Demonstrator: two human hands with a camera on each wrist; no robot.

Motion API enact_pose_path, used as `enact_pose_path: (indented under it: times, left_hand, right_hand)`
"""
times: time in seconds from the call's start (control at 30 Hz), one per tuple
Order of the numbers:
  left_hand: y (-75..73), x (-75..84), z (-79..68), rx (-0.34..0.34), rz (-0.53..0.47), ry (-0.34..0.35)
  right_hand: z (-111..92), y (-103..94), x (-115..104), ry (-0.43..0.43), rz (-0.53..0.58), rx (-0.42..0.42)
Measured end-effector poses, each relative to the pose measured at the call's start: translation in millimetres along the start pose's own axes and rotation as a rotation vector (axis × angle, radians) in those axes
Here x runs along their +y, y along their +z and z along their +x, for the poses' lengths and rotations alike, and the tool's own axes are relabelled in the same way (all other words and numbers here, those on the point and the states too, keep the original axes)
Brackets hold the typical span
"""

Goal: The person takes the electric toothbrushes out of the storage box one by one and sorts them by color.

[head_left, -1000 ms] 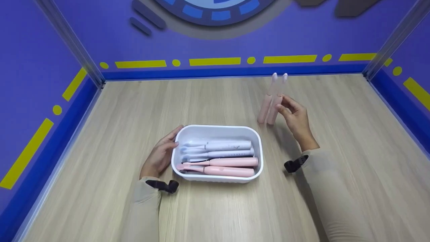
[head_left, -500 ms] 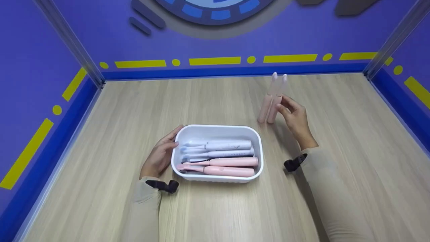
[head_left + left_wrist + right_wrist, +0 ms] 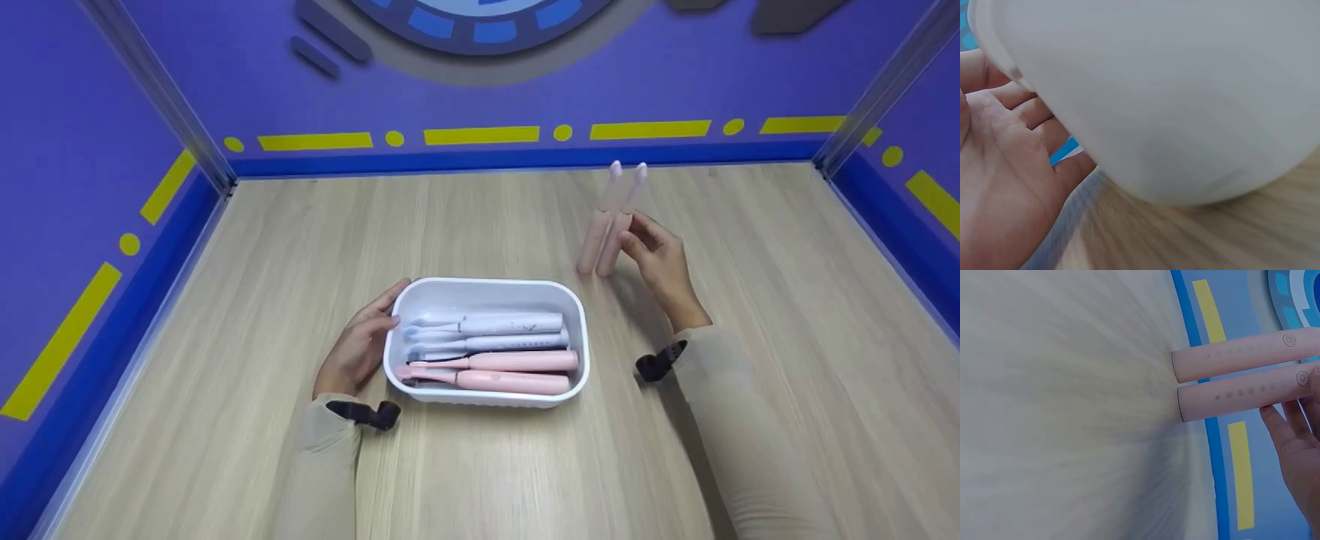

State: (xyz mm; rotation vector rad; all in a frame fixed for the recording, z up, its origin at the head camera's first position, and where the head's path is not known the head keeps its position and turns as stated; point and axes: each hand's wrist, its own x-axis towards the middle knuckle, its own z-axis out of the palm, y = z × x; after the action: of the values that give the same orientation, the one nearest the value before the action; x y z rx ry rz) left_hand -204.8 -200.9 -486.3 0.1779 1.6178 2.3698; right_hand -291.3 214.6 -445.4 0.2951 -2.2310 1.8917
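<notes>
Two pale pink electric toothbrushes stand upright side by side on the table, heads up. My right hand [image 3: 660,262] pinches the handle of the right toothbrush [image 3: 616,240] between thumb and fingers. Close to its left is the other upright toothbrush [image 3: 592,241]. Power buttons show on both handles in the right wrist view, as on the held toothbrush [image 3: 1241,395]. A white plastic box [image 3: 487,286] sits at the middle, and my left hand [image 3: 358,341] holds its left end, thumb at the rim. Inside lie white toothbrushes [image 3: 514,324] and pink toothbrushes [image 3: 517,382], heads to the left.
The light wood-grain table [image 3: 480,480] runs back to a blue-purple wall [image 3: 480,105] with yellow stripes, just behind the upright toothbrushes. Similar panels stand at left and right. A black wrist camera [image 3: 364,415] sits on the left sleeve, another [image 3: 660,364] on the right.
</notes>
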Motion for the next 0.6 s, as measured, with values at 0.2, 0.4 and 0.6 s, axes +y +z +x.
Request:
enact_pose_path:
  times: [0.2, 0.4, 0.6]
  left_hand:
    - [-0.1, 0.2, -0.2, -0.006, -0.007, -0.005]
    - [-0.3, 0.2, -0.1, -0.017, -0.008, -0.007]
    - [-0.7, 0.2, -0.2, -0.011, -0.014, -0.005]
  right_hand:
    - [2.7, -1.0, 7.0, -0.023, -0.022, -0.018]
    - [4.9, -0.2, 9.1, -0.021, -0.015, -0.013]
    - [5.7, 0.2, 7.1, -0.012, -0.024, -0.034]
